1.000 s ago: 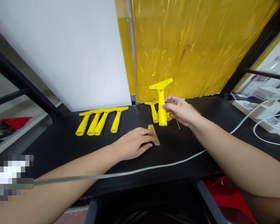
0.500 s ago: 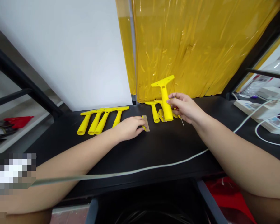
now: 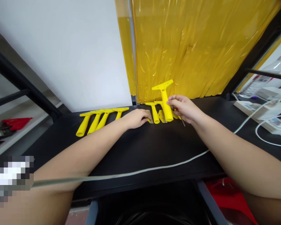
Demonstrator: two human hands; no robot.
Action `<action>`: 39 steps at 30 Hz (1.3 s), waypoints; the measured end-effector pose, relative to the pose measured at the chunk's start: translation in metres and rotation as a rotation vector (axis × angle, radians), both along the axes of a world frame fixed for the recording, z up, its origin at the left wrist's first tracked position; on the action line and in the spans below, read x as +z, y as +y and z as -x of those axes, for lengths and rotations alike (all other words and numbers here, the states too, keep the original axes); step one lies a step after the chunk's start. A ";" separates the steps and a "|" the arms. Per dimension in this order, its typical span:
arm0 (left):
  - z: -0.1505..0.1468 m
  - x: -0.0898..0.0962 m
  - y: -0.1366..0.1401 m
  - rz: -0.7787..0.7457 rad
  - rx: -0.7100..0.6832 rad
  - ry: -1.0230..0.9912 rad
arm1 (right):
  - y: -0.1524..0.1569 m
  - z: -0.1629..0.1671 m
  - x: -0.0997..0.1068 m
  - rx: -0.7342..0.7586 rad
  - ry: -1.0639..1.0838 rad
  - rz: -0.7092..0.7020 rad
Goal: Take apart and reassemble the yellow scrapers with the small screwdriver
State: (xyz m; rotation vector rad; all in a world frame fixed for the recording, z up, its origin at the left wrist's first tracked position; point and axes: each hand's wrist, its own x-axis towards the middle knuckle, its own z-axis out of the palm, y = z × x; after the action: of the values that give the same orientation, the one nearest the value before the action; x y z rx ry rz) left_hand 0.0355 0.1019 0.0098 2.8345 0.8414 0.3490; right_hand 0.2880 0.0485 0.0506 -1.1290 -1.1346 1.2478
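My right hand (image 3: 183, 107) is closed round a yellow T-shaped scraper handle (image 3: 165, 101), held nearly upright with its wide head at the top. A thin metal rod (image 3: 183, 122) sticks out below the same hand; what it belongs to is hidden. My left hand (image 3: 138, 118) pinches a small flat yellow-and-tan plate (image 3: 150, 117) close to the tabletop. Just right of that plate lies another yellow scraper handle (image 3: 155, 115). Behind the held handle are small yellow plates (image 3: 162, 116), partly hidden.
Several yellow scraper handles (image 3: 83, 125) lie in a row at left on the black table (image 3: 140, 156). A pale cable (image 3: 152, 169) crosses the front. Power strips (image 3: 267, 115) and a plastic bottle (image 3: 262, 78) stand at right. Yellow film (image 3: 173, 47) hangs behind.
My left hand has moved right and slightly away from me with the plate, up beside the lying scraper handle. The handle in my right hand has lowered a little.
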 end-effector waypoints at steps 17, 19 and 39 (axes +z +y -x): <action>-0.017 0.010 -0.072 1.036 0.449 -0.937 | -0.007 0.042 -0.037 0.217 -0.177 -0.107; -0.016 0.010 -0.071 1.016 0.510 -0.925 | -0.006 0.040 -0.039 0.195 -0.356 -0.226; 0.018 0.004 -0.006 0.518 0.713 -0.334 | -0.007 0.029 -0.039 0.171 -1.397 -0.451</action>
State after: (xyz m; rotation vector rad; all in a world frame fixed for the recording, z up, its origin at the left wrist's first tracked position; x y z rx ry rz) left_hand 0.0173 0.0954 0.0138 1.8692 1.5618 0.5655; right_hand 0.2588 0.0414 0.0119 -1.5450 -2.3959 0.0833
